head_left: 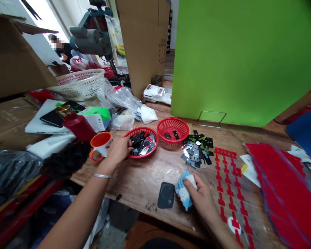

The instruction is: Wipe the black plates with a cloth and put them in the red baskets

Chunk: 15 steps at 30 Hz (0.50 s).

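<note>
My left hand (119, 149) reaches into the nearer red basket (134, 156), its fingers curled among the small black and silver parts (143, 142) inside; whether it grips one is hidden. My right hand (200, 195) rests on the wooden table (145, 176), closed on a blue and white cloth (183, 192). A dark square pad (166, 195) lies flat just left of the cloth. A second red basket (173, 125) with a few black parts stands to the right of the first. A loose heap of black and silver parts (198, 149) lies beyond my right hand.
Rows of red T-shaped stickers (226, 183) and a stack of red sheets (282, 186) fill the right side. An orange mug (101, 144), a red bottle (76, 123), a white basket (80, 83), bags and boxes crowd the left. A green panel (243, 58) stands behind. A person sits far back left.
</note>
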Tool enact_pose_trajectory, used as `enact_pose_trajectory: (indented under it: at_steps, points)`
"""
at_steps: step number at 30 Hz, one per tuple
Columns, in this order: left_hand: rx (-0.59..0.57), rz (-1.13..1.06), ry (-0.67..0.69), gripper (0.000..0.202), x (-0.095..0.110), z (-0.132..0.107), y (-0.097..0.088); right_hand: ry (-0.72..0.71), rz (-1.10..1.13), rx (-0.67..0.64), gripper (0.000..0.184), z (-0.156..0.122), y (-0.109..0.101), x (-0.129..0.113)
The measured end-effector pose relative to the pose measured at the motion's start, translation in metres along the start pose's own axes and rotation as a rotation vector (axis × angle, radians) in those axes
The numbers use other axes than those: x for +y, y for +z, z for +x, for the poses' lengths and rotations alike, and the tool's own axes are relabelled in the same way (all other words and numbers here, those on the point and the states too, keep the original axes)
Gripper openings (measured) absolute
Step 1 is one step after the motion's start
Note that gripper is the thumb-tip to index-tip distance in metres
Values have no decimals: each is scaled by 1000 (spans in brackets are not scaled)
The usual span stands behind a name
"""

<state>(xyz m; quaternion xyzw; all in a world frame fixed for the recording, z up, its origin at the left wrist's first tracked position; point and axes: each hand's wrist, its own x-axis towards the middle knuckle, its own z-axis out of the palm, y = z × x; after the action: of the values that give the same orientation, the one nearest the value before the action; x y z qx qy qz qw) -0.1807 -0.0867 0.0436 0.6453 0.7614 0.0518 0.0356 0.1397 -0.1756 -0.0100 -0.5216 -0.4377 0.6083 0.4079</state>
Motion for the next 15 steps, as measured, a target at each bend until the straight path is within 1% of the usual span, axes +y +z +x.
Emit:
enact_pose_trajectory:
  at_steps: [2,3,5,6,7,9,10,11,13,15]
  points:
    - [59,-138,-50,12,5,-4,-5,-17,15,59,38,-1,-2,-1]
    - [103,-248,-74,16,10,-8,-6,-28,24,85,39,-2,-3,-2]
    - [157,-562,-122,28,28,-20,-7,-64,14,115,38,-3,-4,-7]
    - [136,-751,-145,33,42,-28,-4,-89,-6,127,38,-4,-3,-10]
    - [79,-951,-174,37,57,-37,0,-127,-42,142,38,-4,-1,-13]
    - [-161,-1304,-207,42,91,-58,12,-255,-166,153,38,-4,5,-18]
    - [-293,-1433,-203,41,108,-67,19,-333,-247,140,39,-3,9,-20]
    - [-383,-1549,-178,39,123,-76,26,-411,-331,120,40,-3,12,-20]
    - [-464,-1685,-144,34,146,-89,37,-528,-461,78,42,0,17,-17]
    - [-495,-1720,-142,30,159,-97,43,-587,-498,73,40,2,16,-12]
